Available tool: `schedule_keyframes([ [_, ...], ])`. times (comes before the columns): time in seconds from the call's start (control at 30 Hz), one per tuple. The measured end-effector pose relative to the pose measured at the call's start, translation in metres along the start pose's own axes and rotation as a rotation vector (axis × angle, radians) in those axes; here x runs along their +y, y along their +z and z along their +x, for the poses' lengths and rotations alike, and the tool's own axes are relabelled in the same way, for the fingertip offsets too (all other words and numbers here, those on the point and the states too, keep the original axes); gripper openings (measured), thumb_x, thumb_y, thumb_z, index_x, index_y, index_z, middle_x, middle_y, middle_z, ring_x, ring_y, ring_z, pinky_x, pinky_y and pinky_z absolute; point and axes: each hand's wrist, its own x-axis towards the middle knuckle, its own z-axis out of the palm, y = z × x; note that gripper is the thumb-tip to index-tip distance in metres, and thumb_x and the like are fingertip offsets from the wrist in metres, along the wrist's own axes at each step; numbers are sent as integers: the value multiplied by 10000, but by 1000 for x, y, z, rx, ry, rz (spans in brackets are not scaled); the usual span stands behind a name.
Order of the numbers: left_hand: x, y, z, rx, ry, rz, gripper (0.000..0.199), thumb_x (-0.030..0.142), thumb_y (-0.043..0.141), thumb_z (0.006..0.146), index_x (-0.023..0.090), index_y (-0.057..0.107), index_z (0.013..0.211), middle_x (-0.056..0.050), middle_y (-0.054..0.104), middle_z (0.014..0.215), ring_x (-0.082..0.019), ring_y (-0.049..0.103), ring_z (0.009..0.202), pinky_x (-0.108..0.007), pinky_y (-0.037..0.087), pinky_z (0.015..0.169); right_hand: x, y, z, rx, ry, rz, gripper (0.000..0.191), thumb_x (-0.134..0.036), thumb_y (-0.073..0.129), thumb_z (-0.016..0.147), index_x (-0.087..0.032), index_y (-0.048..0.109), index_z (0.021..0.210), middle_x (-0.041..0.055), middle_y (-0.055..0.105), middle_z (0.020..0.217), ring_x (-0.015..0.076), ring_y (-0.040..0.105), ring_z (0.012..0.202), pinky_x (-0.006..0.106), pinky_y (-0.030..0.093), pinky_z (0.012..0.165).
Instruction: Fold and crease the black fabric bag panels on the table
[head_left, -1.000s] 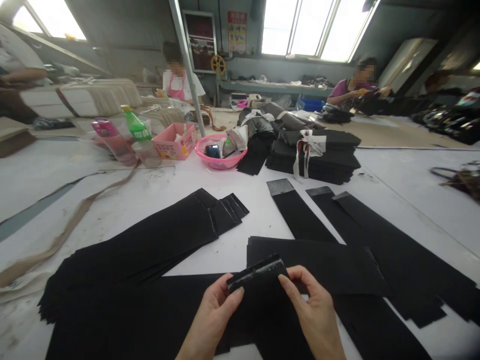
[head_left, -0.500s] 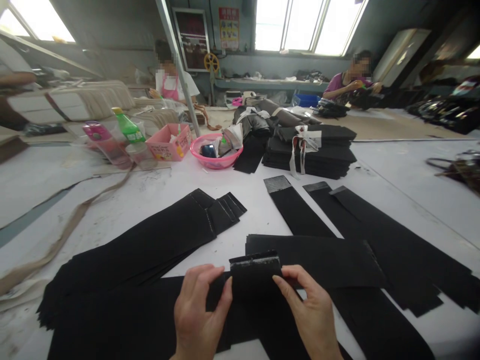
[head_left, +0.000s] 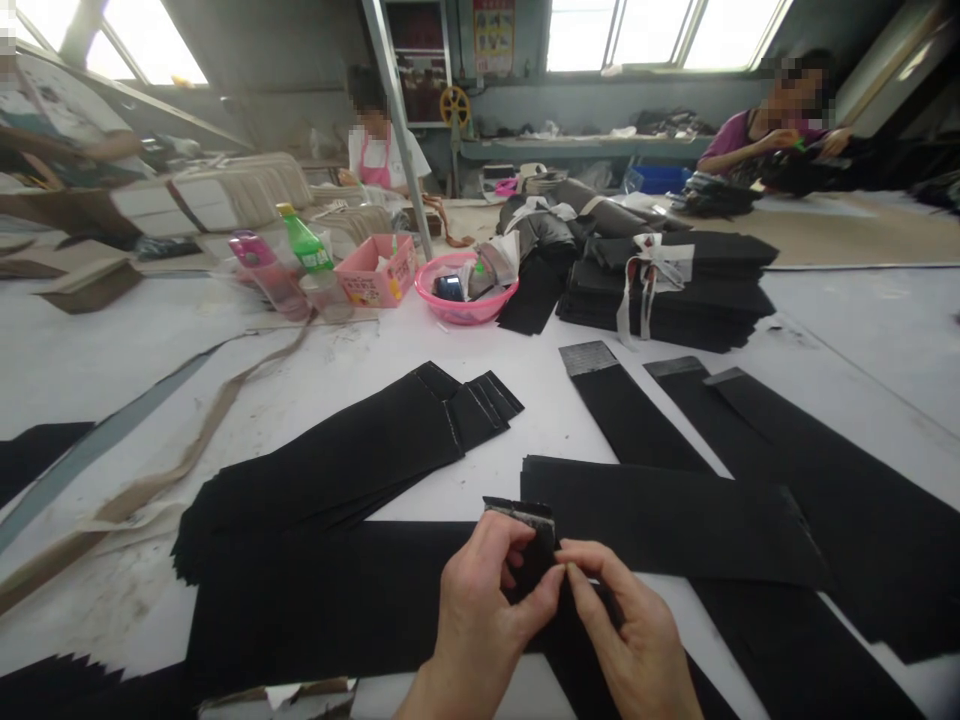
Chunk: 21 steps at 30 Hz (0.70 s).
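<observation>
A black strip (head_left: 541,560) with a pale, glue-like band across its raised far end is between my two hands. My left hand (head_left: 487,610) lies across the front of it, fingers curled over the band and thumb at the right edge. My right hand (head_left: 634,630) pinches that same edge, its fingertips meeting my left thumb. The lower part of the strip is hidden behind my hands. Under and left of them lies a wide black piece (head_left: 322,600). A fanned stack of black pieces (head_left: 330,450) with narrow end tabs rests beyond it.
More black strips (head_left: 637,410) and a crosswise stack (head_left: 660,515) lie to the right. At the back are a tied black bundle (head_left: 667,290), a pink basin (head_left: 465,310), a pink box (head_left: 379,270) and a green bottle (head_left: 304,240). Several people sit or stand beyond.
My left hand has moved from the strip's left edge across to its right edge, beside my right hand. The view has turned left, so the table's contents appear further right.
</observation>
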Motion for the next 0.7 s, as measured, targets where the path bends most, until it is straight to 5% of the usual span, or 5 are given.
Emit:
schedule_keyframes([
  [0.43, 2, 1, -2, -33, -89, 19, 108, 143, 580, 789, 213, 558, 869, 21, 585, 812, -112, 588, 672, -220, 503, 605, 3, 8, -1, -12, 83, 34, 41, -299, 614, 910, -266, 636, 921, -39, 699, 914, 120, 677, 827, 149, 509, 761],
  [0.7, 7, -2, -3, -106, -107, -28, 92, 135, 544, 838, 197, 541, 771, 25, 558, 771, -102, 587, 664, -208, 489, 615, 7, 12, -6, 32, 170, 29, 138, -357, 632, 897, -258, 600, 987, -29, 685, 885, 132, 670, 797, 181, 524, 728],
])
